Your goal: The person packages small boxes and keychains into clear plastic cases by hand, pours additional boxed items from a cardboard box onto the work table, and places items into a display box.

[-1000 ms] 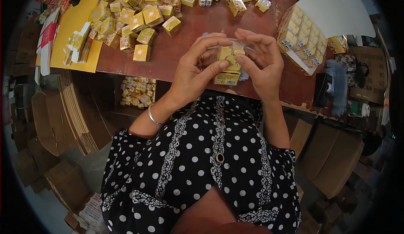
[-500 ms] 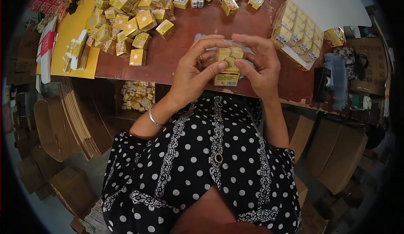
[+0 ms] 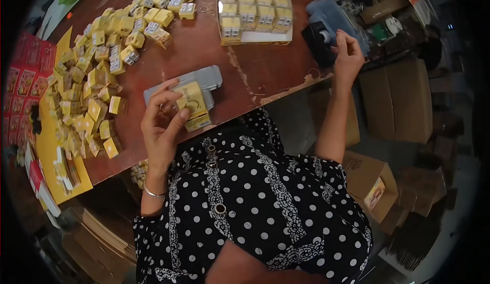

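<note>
My left hand (image 3: 162, 120) pinches a small yellow box (image 3: 194, 100) with a ring on its face, at the table's front edge. Under and behind that box lies a grey-blue plastic piece (image 3: 210, 78). Off to the right, my right hand (image 3: 348, 56) is raised with thumb and fingertips together, above a black holder (image 3: 317, 44) and a stack of bluish clear plastic (image 3: 334, 21). Whatever is between those fingertips is too small to make out.
Many yellow boxes and small yellow-and-white pieces (image 3: 125, 24) are heaped on the red table (image 3: 201, 44). An open display box (image 3: 265, 38) holds rows of them at the back. Cardboard boxes (image 3: 395, 100) stand at the right.
The view has swung to the right. My right hand has left the yellow box and moved right to the black holder, while my left hand still holds the box. The grey-blue piece now shows more fully.
</note>
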`<state>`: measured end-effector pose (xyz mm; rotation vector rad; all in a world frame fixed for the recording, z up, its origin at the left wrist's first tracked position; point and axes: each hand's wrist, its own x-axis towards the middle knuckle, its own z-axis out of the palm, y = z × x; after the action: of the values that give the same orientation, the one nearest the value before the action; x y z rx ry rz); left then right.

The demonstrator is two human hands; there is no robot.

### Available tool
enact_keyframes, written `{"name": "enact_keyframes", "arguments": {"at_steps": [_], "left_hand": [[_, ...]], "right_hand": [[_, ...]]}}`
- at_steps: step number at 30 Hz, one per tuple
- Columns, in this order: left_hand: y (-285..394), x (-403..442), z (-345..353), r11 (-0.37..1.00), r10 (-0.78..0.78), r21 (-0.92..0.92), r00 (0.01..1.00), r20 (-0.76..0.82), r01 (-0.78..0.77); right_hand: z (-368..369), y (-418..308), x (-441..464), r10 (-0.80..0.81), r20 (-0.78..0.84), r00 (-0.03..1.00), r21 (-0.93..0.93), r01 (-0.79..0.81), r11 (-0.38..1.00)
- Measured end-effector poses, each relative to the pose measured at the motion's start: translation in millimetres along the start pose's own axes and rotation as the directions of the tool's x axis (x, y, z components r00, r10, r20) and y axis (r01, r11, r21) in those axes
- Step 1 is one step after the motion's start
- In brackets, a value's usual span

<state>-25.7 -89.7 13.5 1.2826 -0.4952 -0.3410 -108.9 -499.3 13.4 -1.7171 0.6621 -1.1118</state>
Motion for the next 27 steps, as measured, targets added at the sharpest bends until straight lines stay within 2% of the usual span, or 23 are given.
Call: {"name": "enact_keyframes", "arguments": {"at_steps": [1,2,4,5,7,8,10,14,16,17,19,27], "left_hand": [[-3,1,2,1.000,-0.005,0.000,1.000,0.006,0.005],[-6,2,6,1.000,-0.005,-0.006,1.000,0.022,0.005],[-10,3,12,0.999,-0.046,-0.022,0.997,0.062,0.047],[-10,4,15,0.999,-0.045,-0.025,0.997,0.070,0.047],[-8,5,22,0.996,-0.090,-0.009,0.991,0.102,0.091],[-9,5,23,0.996,-0.088,-0.007,0.990,0.106,0.089],[-13,6,24,0.999,-0.040,0.033,0.990,0.135,0.035],[-8,5,22,0.996,-0.084,0.043,0.989,0.125,0.079],[-7,6,21,0.997,-0.077,0.028,0.991,0.114,0.075],[-6,6,21,0.997,-0.076,0.028,0.991,0.113,0.074],[-6,6,22,0.994,-0.109,0.028,0.986,0.125,0.106],[-8,6,28,0.994,-0.103,-0.017,0.982,0.160,0.107]], "right_hand": [[-25,22,17,0.048,-0.046,0.998,-0.147,-0.054,0.988],[-46,45,30,0.045,-0.061,0.997,-0.153,-0.054,0.987],[-75,81,47,0.059,0.153,0.986,-0.524,0.030,0.851],[-82,87,52,0.057,0.145,0.988,-0.527,0.029,0.849],[-89,90,58,0.268,0.277,0.923,-0.577,-0.062,0.814],[-92,92,58,0.267,0.274,0.924,-0.576,-0.065,0.815],[-88,84,56,0.389,0.328,0.861,-0.552,-0.160,0.819],[-93,95,60,0.456,0.380,0.805,-0.517,-0.224,0.826],[-91,90,53,0.512,0.299,0.805,-0.366,-0.399,0.841],[-93,89,50,0.511,0.300,0.805,-0.366,-0.398,0.841],[-99,91,41,0.472,0.269,0.840,-0.030,-0.482,0.876],[-104,131,6,0.333,0.211,0.919,0.213,-0.376,0.902]]}}
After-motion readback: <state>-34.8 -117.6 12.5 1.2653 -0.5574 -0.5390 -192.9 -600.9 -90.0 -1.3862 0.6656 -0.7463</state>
